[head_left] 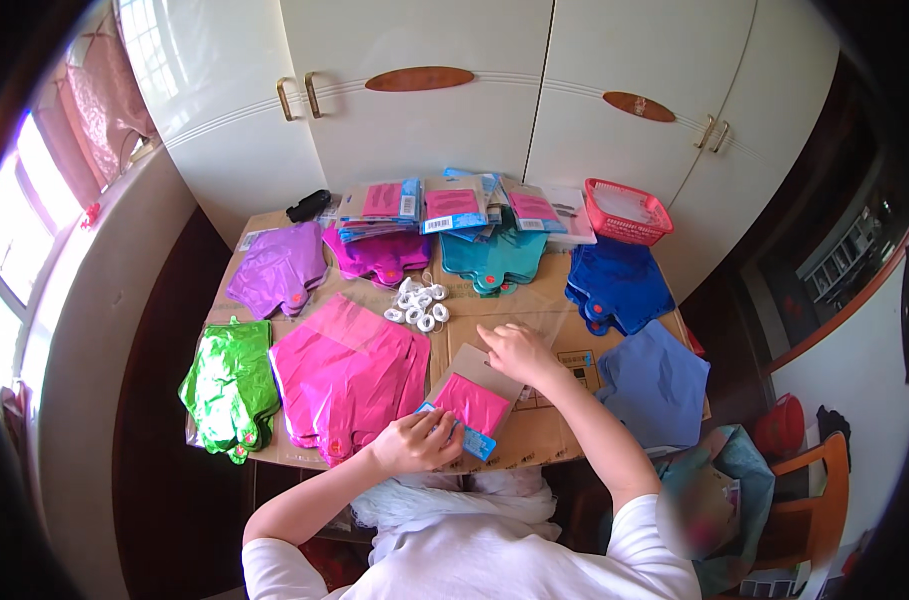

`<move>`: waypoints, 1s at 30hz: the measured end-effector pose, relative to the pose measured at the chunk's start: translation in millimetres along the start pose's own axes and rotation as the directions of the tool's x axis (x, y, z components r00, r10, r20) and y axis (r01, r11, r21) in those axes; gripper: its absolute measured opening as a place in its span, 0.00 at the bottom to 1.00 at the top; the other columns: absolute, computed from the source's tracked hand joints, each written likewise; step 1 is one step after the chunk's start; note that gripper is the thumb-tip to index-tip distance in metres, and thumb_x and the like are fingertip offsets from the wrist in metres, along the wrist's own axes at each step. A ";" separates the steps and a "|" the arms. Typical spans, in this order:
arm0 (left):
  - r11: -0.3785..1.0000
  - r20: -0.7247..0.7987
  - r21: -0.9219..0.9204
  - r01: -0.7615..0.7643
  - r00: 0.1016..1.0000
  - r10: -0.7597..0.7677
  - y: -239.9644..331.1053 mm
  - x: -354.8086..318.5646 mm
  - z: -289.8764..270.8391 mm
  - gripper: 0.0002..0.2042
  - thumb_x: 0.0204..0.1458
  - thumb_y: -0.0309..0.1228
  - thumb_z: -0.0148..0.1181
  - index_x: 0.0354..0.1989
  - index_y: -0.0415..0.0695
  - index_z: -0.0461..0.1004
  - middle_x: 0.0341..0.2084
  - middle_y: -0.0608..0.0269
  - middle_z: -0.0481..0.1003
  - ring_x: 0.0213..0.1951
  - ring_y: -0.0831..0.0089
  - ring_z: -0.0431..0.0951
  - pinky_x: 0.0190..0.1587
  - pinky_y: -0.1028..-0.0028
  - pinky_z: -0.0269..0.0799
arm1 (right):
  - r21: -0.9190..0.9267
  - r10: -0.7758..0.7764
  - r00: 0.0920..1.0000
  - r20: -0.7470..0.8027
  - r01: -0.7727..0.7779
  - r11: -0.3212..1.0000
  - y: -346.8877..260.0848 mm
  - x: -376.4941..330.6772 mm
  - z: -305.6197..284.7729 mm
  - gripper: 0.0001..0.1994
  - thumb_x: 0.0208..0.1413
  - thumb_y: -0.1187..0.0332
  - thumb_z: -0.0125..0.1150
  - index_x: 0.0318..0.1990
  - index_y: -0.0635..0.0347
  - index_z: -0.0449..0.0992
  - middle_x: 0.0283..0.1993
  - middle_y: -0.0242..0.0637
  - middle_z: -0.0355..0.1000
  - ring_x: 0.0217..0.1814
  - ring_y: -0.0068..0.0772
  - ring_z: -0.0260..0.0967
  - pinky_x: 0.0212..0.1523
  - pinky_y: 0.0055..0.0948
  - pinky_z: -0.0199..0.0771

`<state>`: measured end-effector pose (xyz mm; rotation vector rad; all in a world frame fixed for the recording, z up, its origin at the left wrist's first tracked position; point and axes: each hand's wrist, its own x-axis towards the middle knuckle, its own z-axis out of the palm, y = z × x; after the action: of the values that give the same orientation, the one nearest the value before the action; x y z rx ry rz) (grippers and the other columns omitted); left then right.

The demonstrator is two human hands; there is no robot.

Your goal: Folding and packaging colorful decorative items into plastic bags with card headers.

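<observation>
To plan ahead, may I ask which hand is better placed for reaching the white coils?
Probably the right hand: it lies nearer the white coils, while the left hand holds the package.

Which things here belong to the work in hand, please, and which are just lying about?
Likely part of it:
packet, left hand on it, right hand near its top
foil sheets
white coils
packet stacks

Probably just lying about:
black object, identity unclear
chair
red tub

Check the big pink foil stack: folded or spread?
Spread: the pink stack lies flat and wide on the cardboard.
</observation>
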<state>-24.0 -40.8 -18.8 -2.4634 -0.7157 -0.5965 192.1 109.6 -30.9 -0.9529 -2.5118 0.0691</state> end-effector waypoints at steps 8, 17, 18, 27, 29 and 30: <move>1.000 -0.022 -0.013 0.016 1.000 -0.016 10.2 13.8 1.5 0.11 0.44 0.31 0.58 0.37 0.46 0.73 0.35 0.60 0.77 0.35 0.71 0.81 0.32 0.77 0.78 | 0.114 0.054 0.995 -0.079 -0.045 0.992 11.3 -7.9 11.3 0.03 0.45 0.73 0.60 0.28 0.58 0.79 0.30 0.37 0.72 0.37 0.41 0.72 0.40 0.38 0.75; 1.000 -0.016 -0.010 0.013 1.000 -0.013 8.5 17.2 8.4 0.11 0.43 0.30 0.58 0.37 0.47 0.73 0.36 0.61 0.77 0.35 0.72 0.80 0.32 0.78 0.77 | 0.127 0.041 0.988 -0.146 -0.022 0.992 2.5 -10.2 10.7 0.03 0.47 0.70 0.61 0.25 0.57 0.76 0.28 0.36 0.70 0.37 0.39 0.71 0.37 0.37 0.74; 1.000 -0.009 -0.012 0.014 1.000 -0.014 8.6 18.2 9.5 0.11 0.43 0.30 0.58 0.38 0.47 0.73 0.36 0.61 0.77 0.35 0.71 0.80 0.32 0.78 0.77 | 0.132 0.035 0.989 -0.145 -0.016 0.991 2.6 -10.3 9.9 0.03 0.47 0.70 0.61 0.25 0.56 0.76 0.28 0.36 0.70 0.37 0.39 0.71 0.37 0.37 0.74; 1.000 0.036 0.023 0.016 0.999 -0.017 3.9 29.9 27.8 0.11 0.43 0.31 0.57 0.37 0.47 0.73 0.36 0.61 0.76 0.37 0.71 0.80 0.32 0.77 0.77 | 0.067 -0.038 0.995 -0.097 0.045 0.997 -6.1 -12.0 -0.7 0.03 0.46 0.69 0.61 0.24 0.54 0.76 0.27 0.34 0.70 0.34 0.36 0.73 0.35 0.35 0.75; 0.999 0.035 0.035 0.018 0.999 -0.020 2.2 29.4 37.4 0.11 0.43 0.31 0.57 0.37 0.47 0.73 0.36 0.61 0.76 0.36 0.72 0.79 0.32 0.77 0.77 | 0.052 -0.059 0.994 -0.097 0.065 0.997 -9.2 -11.0 -2.1 0.04 0.46 0.68 0.61 0.23 0.54 0.76 0.27 0.32 0.69 0.34 0.34 0.73 0.35 0.35 0.75; 0.999 0.032 0.040 0.018 0.999 -0.020 1.0 30.3 41.4 0.10 0.43 0.31 0.57 0.36 0.47 0.73 0.36 0.62 0.76 0.36 0.72 0.79 0.32 0.77 0.77 | 0.023 -0.065 0.995 -0.072 0.067 0.997 -10.1 -10.6 -3.2 0.03 0.46 0.68 0.62 0.24 0.54 0.77 0.27 0.32 0.70 0.34 0.33 0.73 0.35 0.35 0.75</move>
<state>10.8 -6.8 -35.2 -2.4370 -0.7574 -0.5449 194.2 94.7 -30.2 -0.8468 -2.4686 0.0455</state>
